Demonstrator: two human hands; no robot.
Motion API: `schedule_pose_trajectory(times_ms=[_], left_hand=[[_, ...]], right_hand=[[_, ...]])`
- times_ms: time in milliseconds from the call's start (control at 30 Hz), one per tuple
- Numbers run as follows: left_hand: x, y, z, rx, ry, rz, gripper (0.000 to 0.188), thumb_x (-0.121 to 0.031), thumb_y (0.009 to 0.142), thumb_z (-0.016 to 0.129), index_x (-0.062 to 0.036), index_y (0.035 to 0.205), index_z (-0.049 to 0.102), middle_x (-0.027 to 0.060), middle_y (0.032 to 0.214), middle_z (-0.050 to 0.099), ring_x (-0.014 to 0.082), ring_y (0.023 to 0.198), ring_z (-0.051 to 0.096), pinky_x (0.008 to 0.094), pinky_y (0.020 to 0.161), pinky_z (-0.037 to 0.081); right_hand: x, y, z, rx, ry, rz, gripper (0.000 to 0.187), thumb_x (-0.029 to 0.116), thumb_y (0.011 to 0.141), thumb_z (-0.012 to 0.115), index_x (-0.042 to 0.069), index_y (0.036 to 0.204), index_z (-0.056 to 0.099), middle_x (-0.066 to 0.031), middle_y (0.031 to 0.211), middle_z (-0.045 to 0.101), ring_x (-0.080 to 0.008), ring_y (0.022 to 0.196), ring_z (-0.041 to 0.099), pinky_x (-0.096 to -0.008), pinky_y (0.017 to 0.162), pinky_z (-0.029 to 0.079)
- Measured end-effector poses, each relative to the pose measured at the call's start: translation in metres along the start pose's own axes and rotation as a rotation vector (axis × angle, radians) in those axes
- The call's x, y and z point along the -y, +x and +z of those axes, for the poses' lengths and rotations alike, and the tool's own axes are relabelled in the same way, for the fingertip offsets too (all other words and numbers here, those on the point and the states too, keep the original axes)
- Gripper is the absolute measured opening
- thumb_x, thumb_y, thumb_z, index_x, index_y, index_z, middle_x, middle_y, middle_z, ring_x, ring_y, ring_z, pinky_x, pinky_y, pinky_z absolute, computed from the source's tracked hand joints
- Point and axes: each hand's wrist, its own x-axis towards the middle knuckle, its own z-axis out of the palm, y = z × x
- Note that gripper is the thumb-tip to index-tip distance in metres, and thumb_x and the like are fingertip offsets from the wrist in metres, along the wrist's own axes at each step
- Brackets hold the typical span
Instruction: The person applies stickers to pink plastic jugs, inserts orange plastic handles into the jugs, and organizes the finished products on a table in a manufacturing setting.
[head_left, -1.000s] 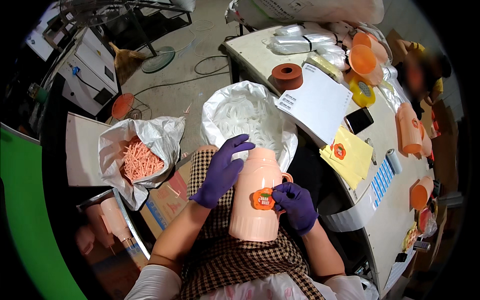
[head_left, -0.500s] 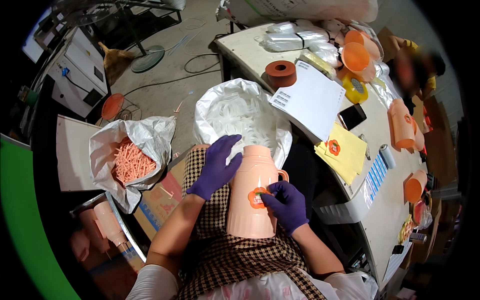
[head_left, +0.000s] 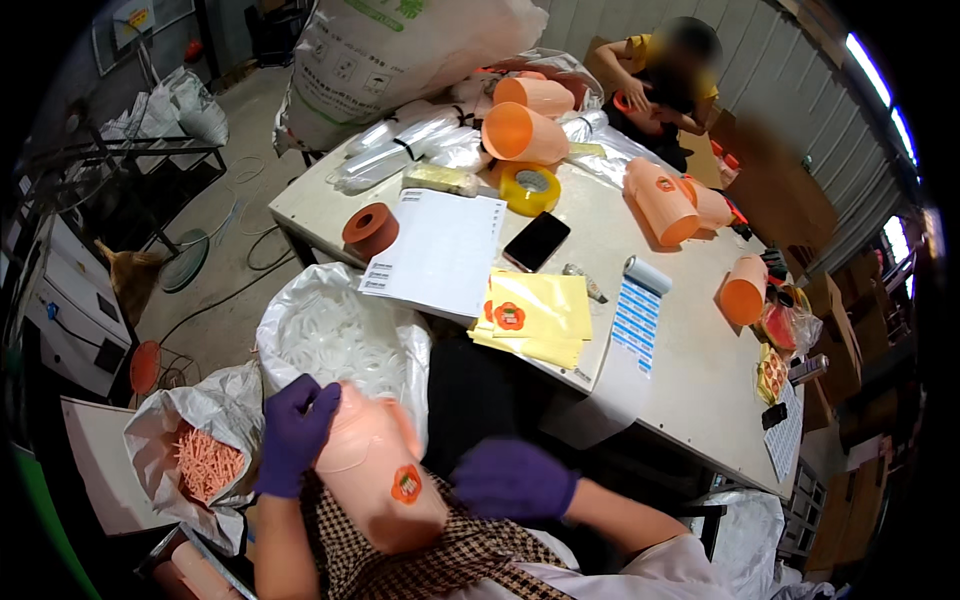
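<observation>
A peach-coloured plastic thermos flask body (head_left: 365,465) lies tilted across my lap, its neck toward the upper left and its handle on the far side. My gloved left hand (head_left: 293,440) grips it at the neck. An orange flower-shaped sticker (head_left: 406,484) is on its side. My gloved right hand (head_left: 515,480) is apart from the flask, off to its right; motion blurs its fingers. Ahead of it, at the table's near edge, lie yellow sheets (head_left: 555,305) bearing a similar flower sticker (head_left: 509,316).
The white table (head_left: 690,400) holds white label sheets (head_left: 440,245), a phone (head_left: 537,242), brown tape (head_left: 371,230), yellow tape (head_left: 530,188), a blue-and-white label roll (head_left: 640,315) and peach shells (head_left: 660,205). Sacks of clear rings (head_left: 340,345) and peach sticks (head_left: 208,462) stand left. Another person (head_left: 650,90) sits beyond.
My right hand has left the flask's sticker and moved right. My left hand now grips the neck, and the flask has tipped over toward the left. The view has swung to the right.
</observation>
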Motion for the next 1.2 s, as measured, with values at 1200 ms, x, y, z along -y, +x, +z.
schedule_pose_trajectory(times_ms=[1200], left_hand=[[0.070, 0.010, 0.057, 0.038, -0.344, 0.088, 0.024, -0.017, 0.095, 0.067, 0.0012, 0.110, 0.064, 0.0109, 0.108, 0.066, 0.0190, 0.100, 0.062, 0.0320, 0.091, 0.049]], right_hand=[[-0.180, 0.187, -0.013, -0.105, -0.385, 0.646, 0.030, 0.038, 0.095, 0.060, 0.018, 0.115, 0.071, -0.0119, 0.095, 0.065, -0.0324, 0.089, 0.064, -0.0435, 0.075, 0.053]])
